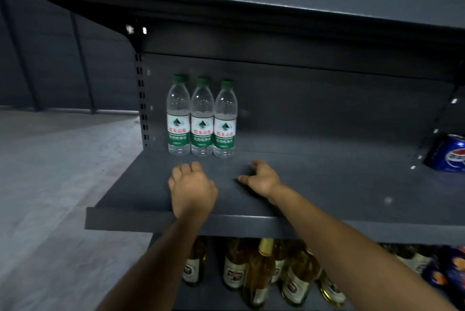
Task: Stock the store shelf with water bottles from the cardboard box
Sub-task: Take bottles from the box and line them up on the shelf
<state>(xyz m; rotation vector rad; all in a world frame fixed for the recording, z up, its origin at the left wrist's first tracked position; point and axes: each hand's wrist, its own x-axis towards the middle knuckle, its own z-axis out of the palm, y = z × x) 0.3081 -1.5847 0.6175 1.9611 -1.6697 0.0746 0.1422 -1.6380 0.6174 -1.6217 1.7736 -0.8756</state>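
Three water bottles (202, 117) — clear, green caps, green-white labels — stand upright, touching, far left on the grey shelf (327, 185). Nearer: left hand (192, 188) and right hand (261, 178), fingers loosely curled, grip released. Blue cans (449, 153) far right; glass bottles (264, 273) below.

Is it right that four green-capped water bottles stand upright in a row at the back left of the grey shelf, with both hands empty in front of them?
Not quite: the head view shows three water bottles, not four. They do stand upright in a row at the back left of the grey shelf, and the left hand and right hand hold nothing in front of them.
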